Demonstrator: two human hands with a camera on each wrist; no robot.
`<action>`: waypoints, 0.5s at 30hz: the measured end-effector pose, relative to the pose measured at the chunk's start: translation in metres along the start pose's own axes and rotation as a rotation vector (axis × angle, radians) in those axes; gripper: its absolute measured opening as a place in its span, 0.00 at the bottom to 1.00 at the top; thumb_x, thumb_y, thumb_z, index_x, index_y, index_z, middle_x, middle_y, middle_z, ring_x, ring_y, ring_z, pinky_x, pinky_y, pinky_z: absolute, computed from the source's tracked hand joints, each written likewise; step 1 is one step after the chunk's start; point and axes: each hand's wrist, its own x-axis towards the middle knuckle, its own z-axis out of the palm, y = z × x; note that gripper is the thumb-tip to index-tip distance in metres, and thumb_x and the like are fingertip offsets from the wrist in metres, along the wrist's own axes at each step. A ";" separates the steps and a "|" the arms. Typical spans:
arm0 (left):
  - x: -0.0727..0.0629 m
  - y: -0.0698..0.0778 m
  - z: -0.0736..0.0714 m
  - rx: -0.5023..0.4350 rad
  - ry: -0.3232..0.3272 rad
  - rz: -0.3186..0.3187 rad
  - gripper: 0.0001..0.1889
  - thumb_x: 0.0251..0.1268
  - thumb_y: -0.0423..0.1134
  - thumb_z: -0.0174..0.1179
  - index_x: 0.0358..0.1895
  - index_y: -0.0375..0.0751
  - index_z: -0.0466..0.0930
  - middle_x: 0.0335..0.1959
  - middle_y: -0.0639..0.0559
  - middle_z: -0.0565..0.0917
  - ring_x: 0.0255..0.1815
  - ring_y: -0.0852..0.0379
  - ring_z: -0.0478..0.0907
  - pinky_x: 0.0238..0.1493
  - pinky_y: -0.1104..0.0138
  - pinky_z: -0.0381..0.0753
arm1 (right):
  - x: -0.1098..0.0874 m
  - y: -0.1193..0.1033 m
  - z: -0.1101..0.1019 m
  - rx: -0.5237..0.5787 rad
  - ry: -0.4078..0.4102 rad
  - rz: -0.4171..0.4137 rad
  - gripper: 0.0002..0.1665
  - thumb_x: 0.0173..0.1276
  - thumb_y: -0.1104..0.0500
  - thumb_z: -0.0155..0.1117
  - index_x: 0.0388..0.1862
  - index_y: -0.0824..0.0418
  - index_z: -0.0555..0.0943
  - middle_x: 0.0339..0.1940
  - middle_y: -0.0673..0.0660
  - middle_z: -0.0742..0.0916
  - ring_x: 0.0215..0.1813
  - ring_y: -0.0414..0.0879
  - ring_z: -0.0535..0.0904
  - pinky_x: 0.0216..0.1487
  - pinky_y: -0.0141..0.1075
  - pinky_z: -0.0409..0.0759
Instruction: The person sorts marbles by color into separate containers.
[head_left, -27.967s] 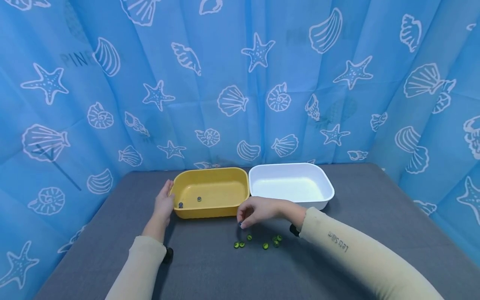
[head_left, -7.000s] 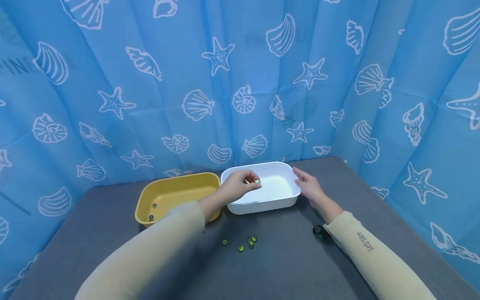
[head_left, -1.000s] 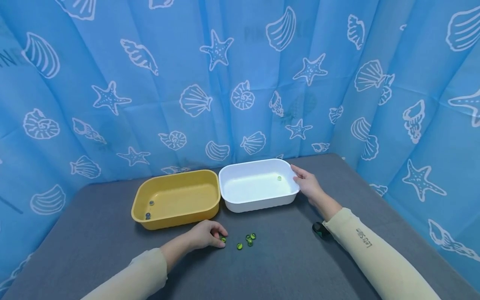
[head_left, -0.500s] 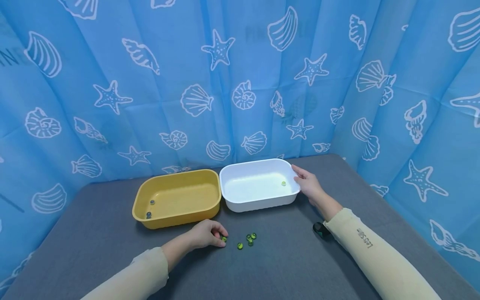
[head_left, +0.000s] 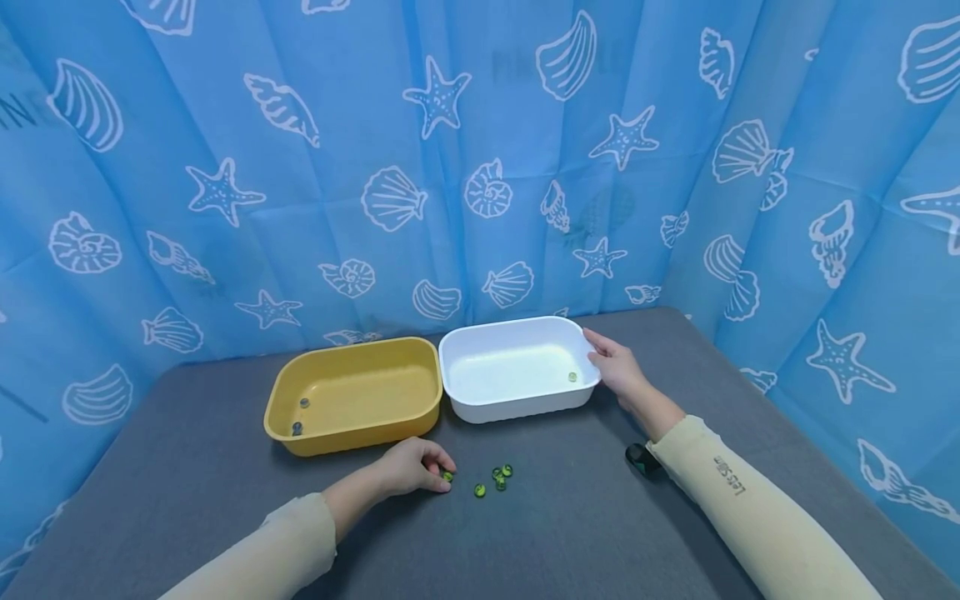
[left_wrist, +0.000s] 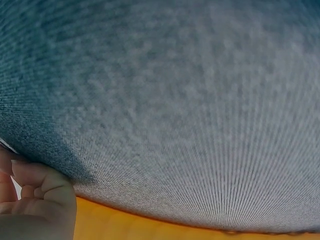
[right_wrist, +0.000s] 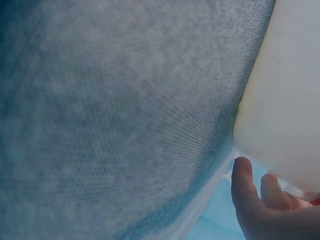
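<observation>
On the grey tabletop, my left hand [head_left: 411,468] pinches a green marble [head_left: 447,476] between thumb and fingers, in front of the yellow tub [head_left: 360,437]. In the left wrist view my left hand [left_wrist: 42,200] has bent fingers at the corner, and the marble is hidden. My right hand [head_left: 617,367] grips the right end of the white tub [head_left: 517,410], thumb at the rim. The right wrist view shows my right hand [right_wrist: 265,200] with fingers against the outer wall of the white tub [right_wrist: 285,100]. One pale green marble [head_left: 572,377] lies inside the white tub.
Right of my left hand, a single green marble [head_left: 480,491] lies beside a small cluster of green marbles [head_left: 501,477]. Two dark marbles, one a grey marble [head_left: 304,402], sit in the yellow tub's left end. A blue shell-print curtain [head_left: 480,167] hangs behind the tubs.
Within the last second the marble in the white tub has rolled toward its front right. Both hands have stayed put. Seven seconds ago my left hand held a marble over the white tub.
</observation>
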 end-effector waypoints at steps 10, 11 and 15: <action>0.000 -0.001 0.000 -0.022 0.000 0.000 0.08 0.56 0.29 0.68 0.39 0.39 0.85 0.25 0.53 0.73 0.28 0.58 0.69 0.31 0.67 0.66 | 0.003 0.002 -0.001 0.016 -0.025 -0.006 0.29 0.81 0.62 0.37 0.79 0.56 0.53 0.78 0.61 0.58 0.76 0.57 0.54 0.70 0.50 0.62; 0.000 -0.001 -0.001 -0.027 0.000 0.003 0.08 0.57 0.29 0.68 0.39 0.39 0.85 0.25 0.53 0.73 0.28 0.58 0.69 0.31 0.68 0.66 | 0.002 0.002 -0.001 0.017 -0.028 -0.009 0.29 0.81 0.62 0.37 0.79 0.56 0.53 0.78 0.61 0.57 0.76 0.57 0.54 0.70 0.50 0.62; -0.002 -0.002 -0.001 -0.051 -0.004 0.026 0.07 0.58 0.29 0.67 0.41 0.38 0.85 0.25 0.53 0.74 0.28 0.58 0.69 0.31 0.68 0.67 | 0.002 0.003 -0.001 0.019 -0.034 -0.013 0.29 0.81 0.62 0.37 0.79 0.57 0.52 0.78 0.61 0.57 0.76 0.57 0.54 0.70 0.50 0.63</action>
